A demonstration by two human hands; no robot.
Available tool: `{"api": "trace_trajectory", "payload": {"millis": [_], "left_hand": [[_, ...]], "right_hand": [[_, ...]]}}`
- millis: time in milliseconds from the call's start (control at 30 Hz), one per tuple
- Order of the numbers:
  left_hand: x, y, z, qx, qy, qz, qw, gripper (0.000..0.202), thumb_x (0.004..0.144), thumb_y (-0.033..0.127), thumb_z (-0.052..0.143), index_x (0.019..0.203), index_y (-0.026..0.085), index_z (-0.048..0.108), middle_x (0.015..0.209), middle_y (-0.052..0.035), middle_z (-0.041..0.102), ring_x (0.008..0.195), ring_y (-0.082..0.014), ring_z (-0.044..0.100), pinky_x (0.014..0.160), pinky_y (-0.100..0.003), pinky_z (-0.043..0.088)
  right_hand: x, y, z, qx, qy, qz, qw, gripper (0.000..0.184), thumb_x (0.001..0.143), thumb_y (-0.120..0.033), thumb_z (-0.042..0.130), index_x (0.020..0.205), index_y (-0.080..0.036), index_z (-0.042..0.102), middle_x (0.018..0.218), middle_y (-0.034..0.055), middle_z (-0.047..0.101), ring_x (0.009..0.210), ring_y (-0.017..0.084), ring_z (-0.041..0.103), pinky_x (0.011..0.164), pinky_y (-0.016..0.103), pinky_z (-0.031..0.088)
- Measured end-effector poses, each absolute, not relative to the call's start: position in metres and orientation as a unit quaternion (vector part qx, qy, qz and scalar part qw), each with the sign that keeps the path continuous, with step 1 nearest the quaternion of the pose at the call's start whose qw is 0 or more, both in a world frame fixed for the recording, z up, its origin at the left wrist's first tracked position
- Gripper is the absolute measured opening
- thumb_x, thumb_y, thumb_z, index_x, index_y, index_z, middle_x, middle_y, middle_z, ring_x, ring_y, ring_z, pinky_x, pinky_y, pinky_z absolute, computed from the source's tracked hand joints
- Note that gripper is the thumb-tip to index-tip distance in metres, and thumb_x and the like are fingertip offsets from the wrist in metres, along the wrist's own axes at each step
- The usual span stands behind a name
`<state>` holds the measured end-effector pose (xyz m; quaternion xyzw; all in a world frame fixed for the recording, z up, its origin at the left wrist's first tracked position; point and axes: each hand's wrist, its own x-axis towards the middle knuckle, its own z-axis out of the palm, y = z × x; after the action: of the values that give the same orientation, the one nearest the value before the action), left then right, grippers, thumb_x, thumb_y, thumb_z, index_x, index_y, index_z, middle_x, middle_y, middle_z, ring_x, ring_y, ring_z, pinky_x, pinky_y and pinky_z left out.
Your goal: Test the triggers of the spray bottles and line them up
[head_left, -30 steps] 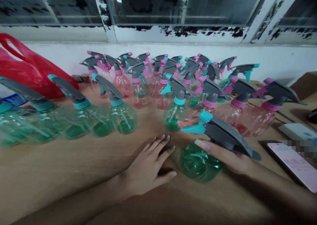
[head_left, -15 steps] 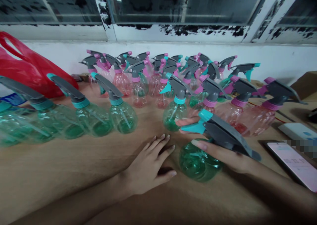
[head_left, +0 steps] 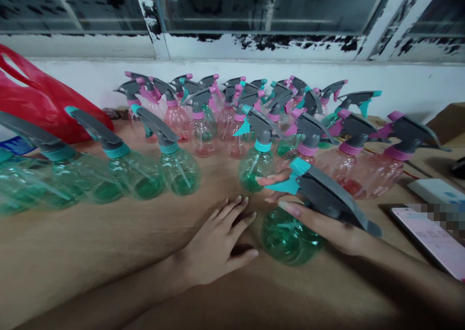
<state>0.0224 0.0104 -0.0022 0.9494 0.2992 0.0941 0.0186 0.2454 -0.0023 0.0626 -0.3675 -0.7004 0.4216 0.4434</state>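
Green spray bottle [head_left: 291,238] | in right grip [head_left: 336,231] | base contact unclear

A translucent green trigger spray bottle [head_left: 290,238], with grey head [head_left: 329,193], turquoise nozzle [head_left: 300,167] and trigger [head_left: 285,186], sits tilted in the right hand [head_left: 336,231].

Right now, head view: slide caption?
Right hand holds a green spray bottle; left hand lies palm-down on the tabletop; other green bottles and pink bottles stand beyond.
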Motion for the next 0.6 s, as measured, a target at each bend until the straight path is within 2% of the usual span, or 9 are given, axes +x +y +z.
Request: {"api": "trace_trajectory", "payload": {"millis": [133,333,533,600], "left_hand": [[0.0224,0.0109,-0.0035,0.950,0.298,0.092,0.014,0.063,0.093,0.056,0.045,0.139,0.013,0.039,0.150,-0.0151,0.027,0.138,-0.0286,0.021,0.109,-0.046,0.022],[0.0222,0.0105,-0.0040,0.951,0.296,0.093,0.015,0.063,0.092,0.056,0.044,0.138,0.013,0.040,0.150,-0.0150,0.027,0.138,-0.0289,0.021,0.109,-0.047,0.022],[0.0225,0.0100,-0.0030,0.950,0.297,0.092,0.018,0.062,0.093,0.055,0.045,0.139,0.014,0.039,0.149,-0.0149,0.028,0.138,-0.0291,0.021,0.109,-0.047,0.023],[0.0226,0.0100,-0.0027,0.951,0.296,0.089,0.019,0.062,0.093,0.055,0.045,0.138,0.013,0.039,0.149,-0.0155,0.028,0.138,-0.0296,0.021,0.109,-0.047,0.023]], "right_hand": [[0.2442,-0.0021,0.0641,-0.365,-0.712,0.399,0.449,0.022,0.086,-0.034,0.057,0.105,-0.030,0.067,0.092,0.0024,0.072,0.085,0.019,0.067,0.081,0.034,0.055],[0.2424,-0.0015,0.0654,-0.356,-0.716,0.384,0.462,0.023,0.086,-0.034,0.057,0.106,-0.030,0.066,0.089,0.0017,0.073,0.081,0.018,0.068,0.077,0.033,0.056],[0.2443,-0.0004,0.0651,-0.367,-0.722,0.379,0.447,0.026,0.085,-0.036,0.059,0.110,-0.033,0.065,0.101,0.0016,0.071,0.084,0.019,0.069,0.080,0.035,0.057],[0.2448,-0.0013,0.0649,-0.367,-0.716,0.380,0.456,0.023,0.084,-0.037,0.060,0.106,-0.034,0.067,0.105,0.0013,0.071,0.084,0.019,0.069,0.080,0.036,0.058]]}}
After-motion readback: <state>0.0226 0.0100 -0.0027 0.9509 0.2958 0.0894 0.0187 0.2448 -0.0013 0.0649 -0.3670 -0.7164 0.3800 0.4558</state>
